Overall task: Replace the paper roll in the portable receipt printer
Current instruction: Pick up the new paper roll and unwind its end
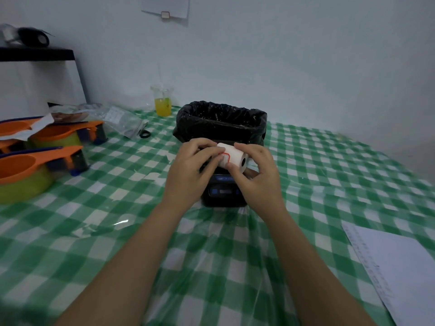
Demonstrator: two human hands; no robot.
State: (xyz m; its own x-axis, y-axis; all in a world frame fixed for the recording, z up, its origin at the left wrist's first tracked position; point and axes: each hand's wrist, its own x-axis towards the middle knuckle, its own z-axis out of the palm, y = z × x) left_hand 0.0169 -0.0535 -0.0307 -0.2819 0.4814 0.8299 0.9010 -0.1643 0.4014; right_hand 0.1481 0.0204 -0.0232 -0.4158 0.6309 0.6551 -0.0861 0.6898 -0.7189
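Observation:
A white paper roll (231, 155) with a red-edged sticker on its side is held just above the black portable receipt printer (222, 191), which sits on the green checked tablecloth (141, 231). My right hand (257, 171) grips the roll from the right, its dark core facing right. My left hand (191, 169) holds the roll's left side, with fingertips at the sticker. The hands hide the printer's top, so its paper bay cannot be seen.
A bin lined with a black bag (221, 123) stands right behind the printer. Orange-and-green containers (35, 165) crowd the left edge. A cup of yellow liquid (163, 102) stands by the wall. A white sheet (397, 267) lies at the right.

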